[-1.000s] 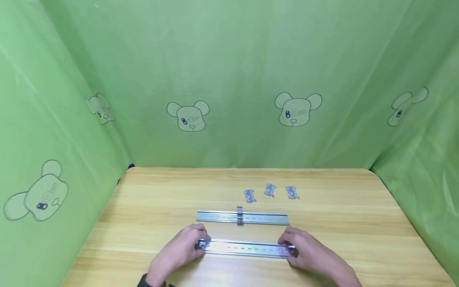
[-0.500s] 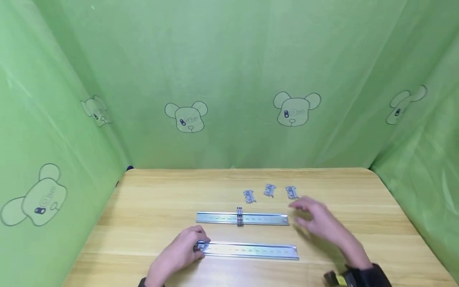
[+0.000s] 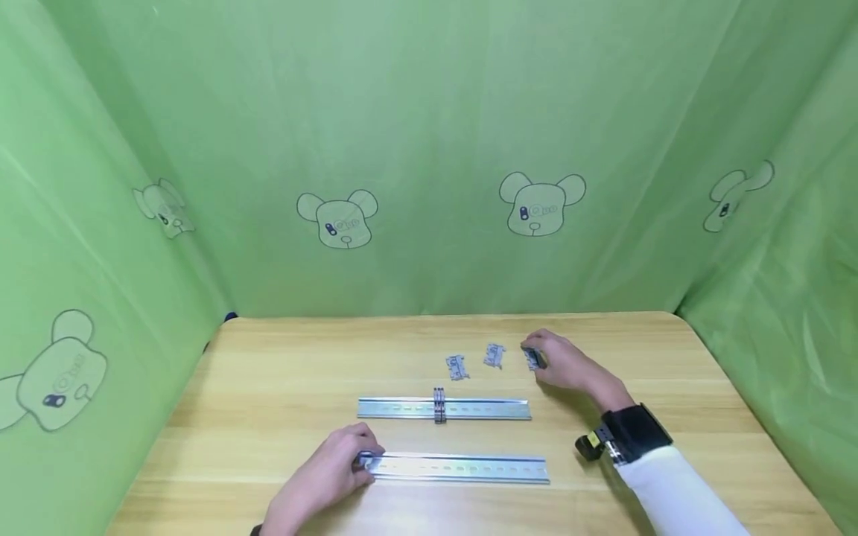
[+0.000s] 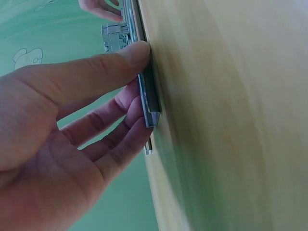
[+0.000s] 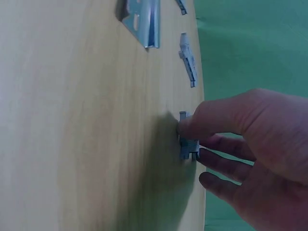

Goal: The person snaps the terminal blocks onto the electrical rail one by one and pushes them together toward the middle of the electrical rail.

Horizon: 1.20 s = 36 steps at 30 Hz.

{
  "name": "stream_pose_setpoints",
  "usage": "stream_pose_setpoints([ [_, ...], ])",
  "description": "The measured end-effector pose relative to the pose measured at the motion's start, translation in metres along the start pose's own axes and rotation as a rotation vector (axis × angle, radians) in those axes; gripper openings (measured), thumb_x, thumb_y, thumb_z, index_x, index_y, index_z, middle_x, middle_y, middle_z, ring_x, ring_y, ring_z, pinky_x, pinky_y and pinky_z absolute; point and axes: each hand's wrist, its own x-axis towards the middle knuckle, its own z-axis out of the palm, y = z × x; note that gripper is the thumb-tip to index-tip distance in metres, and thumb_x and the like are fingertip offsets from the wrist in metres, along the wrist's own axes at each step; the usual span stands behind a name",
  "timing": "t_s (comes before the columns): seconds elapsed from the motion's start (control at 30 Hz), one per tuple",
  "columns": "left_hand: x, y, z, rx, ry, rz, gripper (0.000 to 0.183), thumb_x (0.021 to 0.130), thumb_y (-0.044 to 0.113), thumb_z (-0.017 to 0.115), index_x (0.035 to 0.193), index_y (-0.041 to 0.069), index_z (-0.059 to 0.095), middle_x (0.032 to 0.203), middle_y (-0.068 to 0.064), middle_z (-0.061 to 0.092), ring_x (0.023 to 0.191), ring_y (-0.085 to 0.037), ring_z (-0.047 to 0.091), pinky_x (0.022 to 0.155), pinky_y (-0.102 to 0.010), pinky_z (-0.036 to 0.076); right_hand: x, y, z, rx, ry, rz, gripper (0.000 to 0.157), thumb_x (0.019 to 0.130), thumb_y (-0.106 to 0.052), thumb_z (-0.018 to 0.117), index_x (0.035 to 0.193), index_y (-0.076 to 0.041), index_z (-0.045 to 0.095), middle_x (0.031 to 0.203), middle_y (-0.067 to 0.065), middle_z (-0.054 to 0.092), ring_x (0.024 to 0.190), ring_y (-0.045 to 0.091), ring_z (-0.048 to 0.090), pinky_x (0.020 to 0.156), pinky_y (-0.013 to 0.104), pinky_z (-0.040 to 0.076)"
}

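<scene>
My left hand [image 3: 328,465] grips the left end of the nearer slotted metal DIN rail [image 3: 462,468] on the table. In the left wrist view its thumb presses one long edge of the rail [image 4: 150,91], with the other fingers behind the opposite edge. At the back right, my right hand [image 3: 570,366] pinches a small grey terminal block [image 3: 532,359]. The right wrist view has the thumb on the face of that block [image 5: 185,149], close against the tabletop; the fingertips behind it are partly hidden. Two more loose terminal blocks, a middle one [image 3: 494,355] and a left one [image 3: 457,367], lie beside it.
Behind the nearer rail lies a second DIN rail [image 3: 395,408], parallel to it, with narrow terminal blocks [image 3: 439,406] clipped on near its middle. Green curtains [image 3: 429,275] with bear-head drawings surround the wooden table [image 3: 281,372] at the back and sides.
My right hand has let go of the nearer rail's right end, moved back across the table and taken hold of the rightmost loose terminal block. The left hand keeps its grip on the rail.
</scene>
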Motion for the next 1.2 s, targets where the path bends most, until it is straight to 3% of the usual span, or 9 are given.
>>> stream_pose_setpoints([
  [0.27, 0.000, -0.003, -0.002, -0.009, -0.006, 0.007, 0.028, 0.074, 0.011, 0.082, 0.101, 0.009, 0.076, 0.100, 0.003, 0.066, 0.092, -0.014, 0.063, 0.085, -0.035, 0.058, -0.009, -0.003, -0.008, 0.022, 0.013, 0.032, 0.056, 0.071, -0.003, 0.078, 0.122, 0.011, 0.061, 0.113, 0.023, 0.058, 0.091, 0.031, 0.059, 0.082, 0.048, 0.057],
  [0.47, 0.001, -0.002, -0.004, -0.016, -0.005, -0.007, 0.029, 0.073, 0.010, 0.082, 0.102, 0.008, 0.075, 0.100, 0.002, 0.066, 0.091, -0.015, 0.064, 0.084, -0.032, 0.058, -0.039, -0.020, -0.011, 0.116, 0.111, 0.005, 0.055, 0.072, -0.009, 0.078, 0.122, 0.007, 0.060, 0.112, 0.016, 0.063, 0.099, 0.031, 0.061, 0.088, 0.051, 0.055],
  [0.6, 0.000, -0.002, -0.004, -0.014, -0.005, -0.011, 0.030, 0.073, 0.010, 0.082, 0.102, 0.006, 0.075, 0.099, 0.001, 0.066, 0.091, -0.015, 0.064, 0.083, -0.031, 0.059, -0.065, -0.034, -0.008, 0.204, 0.127, -0.039, 0.055, 0.068, -0.005, 0.079, 0.119, 0.004, 0.062, 0.110, 0.013, 0.066, 0.100, 0.028, 0.064, 0.088, 0.048, 0.056],
  [0.87, 0.001, 0.001, -0.002, -0.004, -0.008, -0.008, 0.030, 0.073, 0.012, 0.082, 0.102, 0.007, 0.075, 0.099, 0.001, 0.067, 0.091, -0.016, 0.065, 0.083, -0.031, 0.059, -0.113, -0.054, 0.001, 0.260, 0.041, -0.076, 0.054, 0.066, -0.006, 0.084, 0.116, -0.002, 0.062, 0.111, 0.006, 0.068, 0.101, 0.022, 0.065, 0.088, 0.047, 0.056],
  [1.07, 0.001, -0.002, -0.001, 0.006, -0.001, -0.019, 0.030, 0.073, 0.012, 0.083, 0.101, 0.007, 0.076, 0.099, 0.002, 0.067, 0.091, -0.016, 0.065, 0.083, -0.032, 0.059, -0.122, -0.060, 0.004, 0.407, -0.067, -0.103, 0.051, 0.068, 0.002, 0.080, 0.114, 0.001, 0.059, 0.110, 0.010, 0.065, 0.101, 0.025, 0.065, 0.088, 0.043, 0.057],
  [1.2, 0.000, -0.003, -0.001, 0.009, -0.003, -0.021, 0.031, 0.072, 0.014, 0.084, 0.101, 0.008, 0.076, 0.100, 0.003, 0.068, 0.090, -0.015, 0.065, 0.082, -0.032, 0.059, -0.125, -0.060, 0.007, 0.439, -0.096, -0.123, 0.049, 0.068, 0.002, 0.080, 0.112, 0.000, 0.059, 0.108, 0.011, 0.065, 0.100, 0.026, 0.065, 0.087, 0.042, 0.057],
])
